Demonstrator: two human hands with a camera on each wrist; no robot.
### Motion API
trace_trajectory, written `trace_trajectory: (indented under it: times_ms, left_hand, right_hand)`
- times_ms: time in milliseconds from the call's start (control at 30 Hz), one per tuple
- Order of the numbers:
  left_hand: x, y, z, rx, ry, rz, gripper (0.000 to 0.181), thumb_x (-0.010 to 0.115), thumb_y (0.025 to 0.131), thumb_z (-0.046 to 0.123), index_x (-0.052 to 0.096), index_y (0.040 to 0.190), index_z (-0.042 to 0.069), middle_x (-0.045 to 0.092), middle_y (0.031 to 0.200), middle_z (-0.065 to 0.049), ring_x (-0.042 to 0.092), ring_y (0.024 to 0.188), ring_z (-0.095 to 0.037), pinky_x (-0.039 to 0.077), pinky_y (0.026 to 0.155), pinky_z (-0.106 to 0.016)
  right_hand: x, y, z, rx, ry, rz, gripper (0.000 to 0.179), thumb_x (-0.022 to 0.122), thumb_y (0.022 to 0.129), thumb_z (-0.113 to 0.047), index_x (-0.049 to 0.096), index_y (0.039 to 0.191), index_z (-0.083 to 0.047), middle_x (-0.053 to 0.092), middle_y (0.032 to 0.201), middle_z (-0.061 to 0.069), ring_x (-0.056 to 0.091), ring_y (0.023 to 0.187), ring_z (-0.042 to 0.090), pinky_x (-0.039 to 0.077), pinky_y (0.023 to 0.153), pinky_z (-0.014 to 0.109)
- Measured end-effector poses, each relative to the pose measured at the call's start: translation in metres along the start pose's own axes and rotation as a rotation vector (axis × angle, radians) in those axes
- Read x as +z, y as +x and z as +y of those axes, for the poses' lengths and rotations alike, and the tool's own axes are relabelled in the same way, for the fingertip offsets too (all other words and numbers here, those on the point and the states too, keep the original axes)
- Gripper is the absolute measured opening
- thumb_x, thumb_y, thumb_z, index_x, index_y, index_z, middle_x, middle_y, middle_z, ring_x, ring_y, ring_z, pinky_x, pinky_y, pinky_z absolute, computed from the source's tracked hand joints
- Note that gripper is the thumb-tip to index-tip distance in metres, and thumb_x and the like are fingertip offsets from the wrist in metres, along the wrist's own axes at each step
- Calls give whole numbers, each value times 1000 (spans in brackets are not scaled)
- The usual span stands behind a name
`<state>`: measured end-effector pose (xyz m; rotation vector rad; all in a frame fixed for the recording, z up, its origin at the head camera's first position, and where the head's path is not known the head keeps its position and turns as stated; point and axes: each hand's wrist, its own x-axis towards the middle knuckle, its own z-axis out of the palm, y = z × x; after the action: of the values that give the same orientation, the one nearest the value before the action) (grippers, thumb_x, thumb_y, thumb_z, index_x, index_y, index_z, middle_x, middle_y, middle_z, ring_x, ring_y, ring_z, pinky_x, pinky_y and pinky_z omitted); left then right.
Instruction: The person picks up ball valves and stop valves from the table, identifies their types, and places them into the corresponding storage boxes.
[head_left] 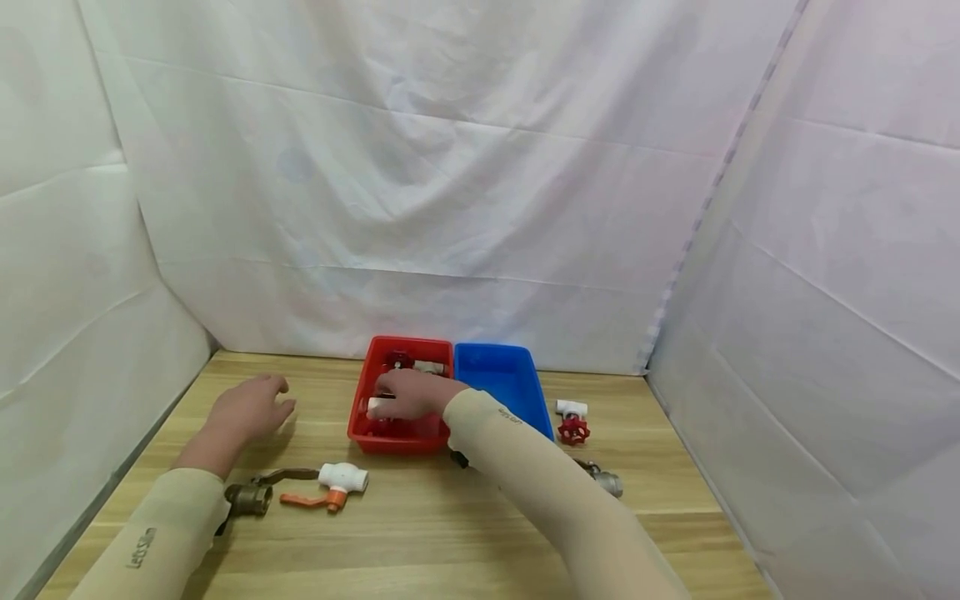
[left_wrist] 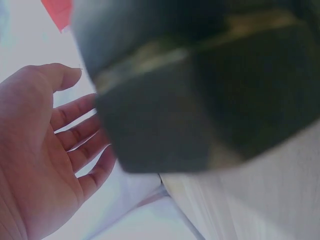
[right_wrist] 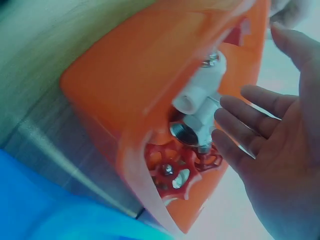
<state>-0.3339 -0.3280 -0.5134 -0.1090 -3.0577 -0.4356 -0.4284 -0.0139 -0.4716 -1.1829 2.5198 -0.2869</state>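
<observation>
**White valve (right_wrist: 202,80) in a crowded red tray (head_left: 405,447): where a snag may arise**

Right hand (head_left: 412,394), as I follow it remotely: fingers spread wide and closed round nothing, tips beside the metal valve (right_wrist: 197,121); whether they touch it, I cannot tell. Left hand (head_left: 243,411): loose, wide, holding nothing. The white valve lies inside the red tray, close by the metal valve and near the red handwheels (right_wrist: 172,170). I judge entanglement the chief hazard: the scalloped rims could hook a neighbouring part and drag it along. A sideways sweep might shove the adjoining blue tray (head_left: 491,375); a low left sleeve (head_left: 161,525) could nudge the brass valve (head_left: 247,500).
</observation>
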Motion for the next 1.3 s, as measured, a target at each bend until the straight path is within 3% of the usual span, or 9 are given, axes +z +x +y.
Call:
trace_trajectory:
  times_ms: [267,367,467,600,867,1067,1300]
  left_hand:
    - [-1,1,-1,4,-1,2,43,68,108,28,67,132,-8,67,136,-33,66,118,-56,56,89,-70]
    - [-1,2,-2,9,1,6,43,69,107,28,67,131,-8,68,135,-33,67,117,-56,56,88,-69]
    - [-2,2,-3,16,2,8,43,68,107,27,67,130,-9,68,134,-33,67,117,-55,57,88,-69]
    - [-4,2,-2,19,3,13,43,68,107,27,67,131,-9,68,133,-34,67,117,-56,56,89,-70]
    - [-6,4,3,22,-7,20,44,69,107,28,67,131,-9,68,132,-33,67,117,-55,56,90,-70]
    - [-4,7,6,28,-9,21,44,68,107,28,67,131,-9,68,132,-33,67,116,-55,56,89,-70]
    - [-3,9,7,40,-12,23,45,68,107,28,67,131,-10,68,132,-34,67,117,-55,56,90,-70]
  right_hand:
    - [-18,-32,19,-27,-24,51,39,72,108,-45,70,135,-18,67,108,-9,62,96,9,57,84,25]
    - [-25,-47,28,-25,-35,71,38,70,109,-44,70,137,-18,69,115,-6,63,98,9,58,84,25]
    - [-29,-61,37,2,-31,84,43,70,110,-43,68,144,-17,72,123,-4,65,99,9,60,84,25]
    - [-33,-75,45,47,-22,100,44,71,110,-42,68,145,-15,72,118,-5,66,98,10,60,84,26]
    - [-39,-106,61,41,7,168,33,69,111,-41,71,134,-17,73,120,-7,67,107,10,60,95,32]
    - [-41,-139,85,39,62,230,40,68,112,-38,69,142,-10,73,135,7,68,122,20,58,106,42]
    - [-34,-180,121,119,156,314,38,69,113,-32,67,143,-8,71,132,4,68,121,21,58,106,47]
